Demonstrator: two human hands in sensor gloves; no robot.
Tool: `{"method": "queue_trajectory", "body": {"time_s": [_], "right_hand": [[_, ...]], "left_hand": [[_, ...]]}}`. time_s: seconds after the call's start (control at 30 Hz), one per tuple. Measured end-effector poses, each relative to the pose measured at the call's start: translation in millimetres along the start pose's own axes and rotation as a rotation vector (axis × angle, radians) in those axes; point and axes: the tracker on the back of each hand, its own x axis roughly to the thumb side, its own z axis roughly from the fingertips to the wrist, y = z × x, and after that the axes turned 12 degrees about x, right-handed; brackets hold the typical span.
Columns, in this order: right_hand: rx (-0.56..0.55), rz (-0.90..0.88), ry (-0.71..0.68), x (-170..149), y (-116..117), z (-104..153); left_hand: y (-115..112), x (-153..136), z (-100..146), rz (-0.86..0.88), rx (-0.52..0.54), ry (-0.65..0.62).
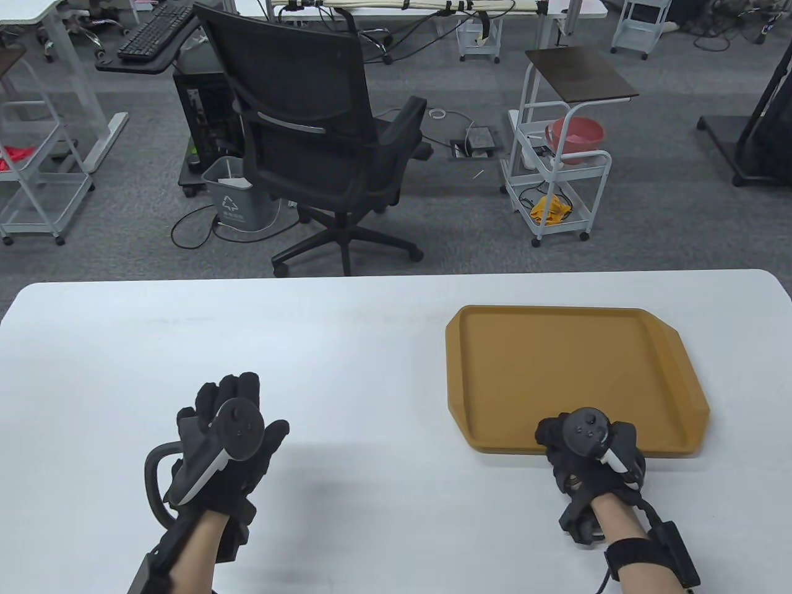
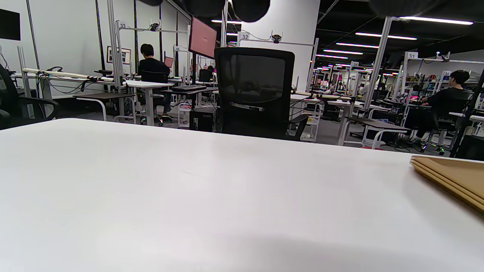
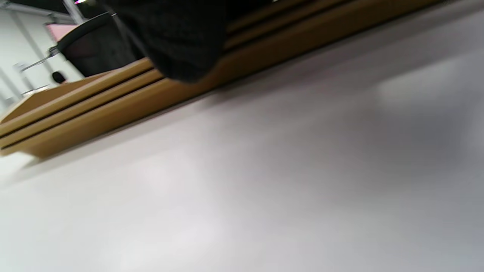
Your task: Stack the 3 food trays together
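Note:
Three tan food trays (image 1: 575, 371) lie stacked as one pile on the right of the white table (image 1: 247, 322). Their three layered edges show in the right wrist view (image 3: 94, 109), and one corner shows in the left wrist view (image 2: 453, 177). My right hand (image 1: 585, 436) is at the pile's near rim, curled, with a gloved finger (image 3: 177, 45) against the edge; whether it grips is unclear. My left hand (image 1: 253, 405) is spread open and empty over the bare table, well to the left of the trays. Its fingertips (image 2: 249, 5) hang in at the top edge.
A black office chair (image 1: 322, 130) stands just beyond the table's far edge. A white trolley (image 1: 557, 173) with a red bowl is behind the trays on the floor. The table's far edge runs just behind the pile.

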Motion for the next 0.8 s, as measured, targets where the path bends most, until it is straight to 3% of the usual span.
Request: {"method": "queue_trajectory", "body": {"time_s": [0.3,0.47,0.67,0.8], "right_hand": [[0.156,0.071,-0.28,107.1,51.9,1.9],[0.198,0.104,-0.366,157.8,75.0,1.9],[0.231,0.111,-0.429,202.1,97.1,5.3],[0.231,0.084,-0.44,210.4,101.1,4.7]], "left_hand": [[1.8,5.9,3.3,0.003,0.004,-0.021],[0.9,6.8,3.5,0.002,0.001,-0.027],[-0.3,7.8,3.8,-0.002,-0.001,-0.031],[-0.8,8.2,4.1,-0.009,-0.005,-0.032]]}}
